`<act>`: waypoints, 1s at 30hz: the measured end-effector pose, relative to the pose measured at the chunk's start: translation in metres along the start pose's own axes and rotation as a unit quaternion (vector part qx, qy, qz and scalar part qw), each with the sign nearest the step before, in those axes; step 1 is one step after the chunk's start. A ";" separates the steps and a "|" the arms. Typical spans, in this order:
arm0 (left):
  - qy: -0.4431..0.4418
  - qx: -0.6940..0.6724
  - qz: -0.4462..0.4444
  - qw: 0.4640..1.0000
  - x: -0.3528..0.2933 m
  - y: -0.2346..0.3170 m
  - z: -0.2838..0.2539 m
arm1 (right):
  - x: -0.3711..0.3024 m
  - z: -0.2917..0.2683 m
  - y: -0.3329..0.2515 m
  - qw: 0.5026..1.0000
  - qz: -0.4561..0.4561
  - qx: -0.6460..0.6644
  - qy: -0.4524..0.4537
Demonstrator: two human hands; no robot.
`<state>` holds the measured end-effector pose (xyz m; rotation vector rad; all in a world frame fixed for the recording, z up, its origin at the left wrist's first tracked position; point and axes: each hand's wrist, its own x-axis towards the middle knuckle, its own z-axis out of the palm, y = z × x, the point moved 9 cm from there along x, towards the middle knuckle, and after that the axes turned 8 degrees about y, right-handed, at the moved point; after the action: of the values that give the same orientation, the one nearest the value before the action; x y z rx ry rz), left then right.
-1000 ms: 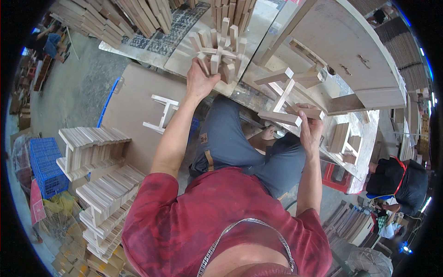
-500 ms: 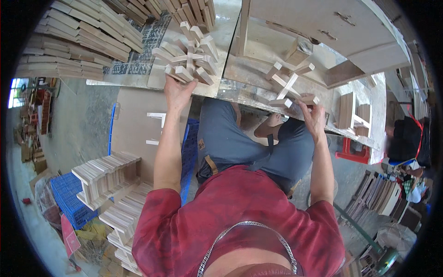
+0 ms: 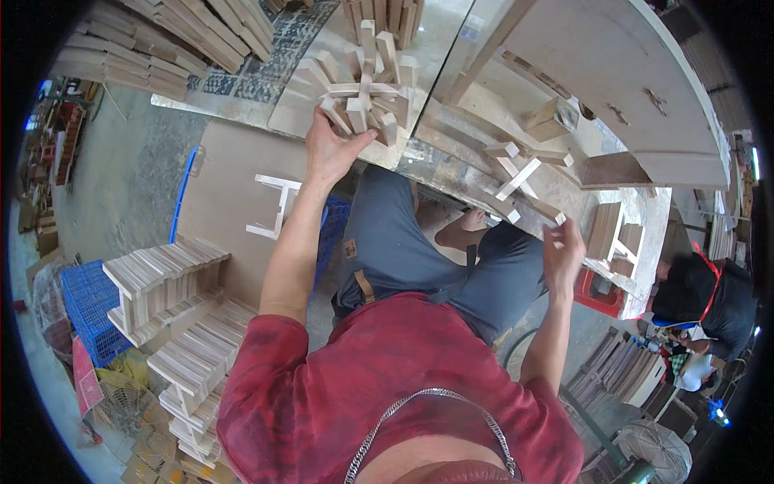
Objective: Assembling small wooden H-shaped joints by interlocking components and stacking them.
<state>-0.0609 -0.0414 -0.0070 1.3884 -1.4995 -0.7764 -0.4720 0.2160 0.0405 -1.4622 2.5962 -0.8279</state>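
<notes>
Pale wooden cross-shaped frames with upright blocks at their ends stand in a cluster [image 3: 367, 89] on the workbench, in front of me and to the left. My left hand [image 3: 332, 149] is closed on the near side of this cluster, the thumb against one block and the fingers round the left side. A single wooden cross frame [image 3: 520, 179] rests at the bench edge on the right. Just below its nearest leg is my right hand [image 3: 564, 254], fingers bent and apart with nothing visible between them. Whether a fingertip touches the leg, I cannot tell.
A large raised wooden panel [image 3: 637, 89] spans the back right; beside it lies a small H-shaped wooden piece [image 3: 617, 234]. Wooden strips [image 3: 153, 44] are stacked at back left. Left of me are stacked wooden frames [image 3: 169, 278] and a blue crate [image 3: 93, 310]. Another person [image 3: 693, 290] is at far right.
My right hand has loosened from the single frame's near leg and drawn slightly toward me. My left hand stays at the cluster. The whole view has shifted and turned a little.
</notes>
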 end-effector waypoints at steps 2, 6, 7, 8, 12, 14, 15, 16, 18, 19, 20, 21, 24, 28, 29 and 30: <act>0.001 -0.010 -0.003 1.000 -0.001 -0.001 -0.001 | -0.005 -0.050 -0.037 0.994 -0.019 0.050 0.093; -0.009 -0.005 0.004 1.000 0.001 -0.013 -0.001 | 0.028 -0.072 -0.161 0.974 -0.123 0.184 0.058; -0.009 -0.023 -0.002 1.000 0.000 -0.017 -0.004 | 0.044 -0.053 -0.187 0.970 -0.141 0.197 0.020; -0.009 -0.028 -0.001 1.000 0.001 -0.017 -0.004 | 0.061 -0.034 -0.221 0.961 -0.172 0.215 -0.020; -0.025 -0.031 -0.001 0.999 0.004 -0.016 -0.002 | 0.120 0.078 -0.285 0.935 -0.227 0.205 -0.177; -0.031 -0.038 -0.003 0.999 0.007 -0.020 -0.003 | 0.129 0.103 -0.302 0.928 -0.264 0.194 -0.180; -0.047 -0.056 -0.004 0.997 0.006 -0.023 -0.003 | 0.129 0.114 -0.306 0.929 -0.239 0.184 -0.212; -0.066 -0.074 -0.005 0.995 0.006 -0.026 -0.001 | 0.127 0.124 -0.308 0.930 -0.213 0.173 -0.244; -0.072 -0.106 -0.006 0.992 0.008 -0.040 -0.002 | 0.125 0.120 -0.315 0.922 -0.236 0.210 -0.225; -0.077 -0.133 -0.009 0.988 0.009 -0.046 -0.003 | 0.123 0.114 -0.317 0.914 -0.254 0.246 -0.201; -0.082 -0.160 -0.012 0.984 0.009 -0.050 -0.004 | 0.120 0.107 -0.320 0.903 -0.270 0.281 -0.177; -0.081 -0.121 0.013 0.989 0.008 -0.038 -0.009 | 0.117 0.098 -0.322 0.910 -0.261 0.273 -0.171; -0.066 -0.087 0.031 0.994 0.009 -0.035 -0.010 | 0.112 0.088 -0.318 0.906 -0.304 0.259 -0.140; -0.039 -0.103 -0.001 0.994 0.003 -0.030 -0.012 | 0.108 0.104 -0.298 0.920 -0.274 0.227 -0.163; -0.035 -0.108 -0.006 0.993 0.003 -0.033 -0.011 | 0.108 0.108 -0.291 0.929 -0.265 0.201 -0.161; -0.030 -0.113 -0.011 0.993 0.001 -0.035 -0.010 | 0.107 0.113 -0.286 0.938 -0.256 0.175 -0.158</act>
<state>-0.0379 -0.0470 -0.0347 1.2236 -1.3955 -0.9773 -0.2749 -0.0356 0.1013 -1.9774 1.7493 -0.9350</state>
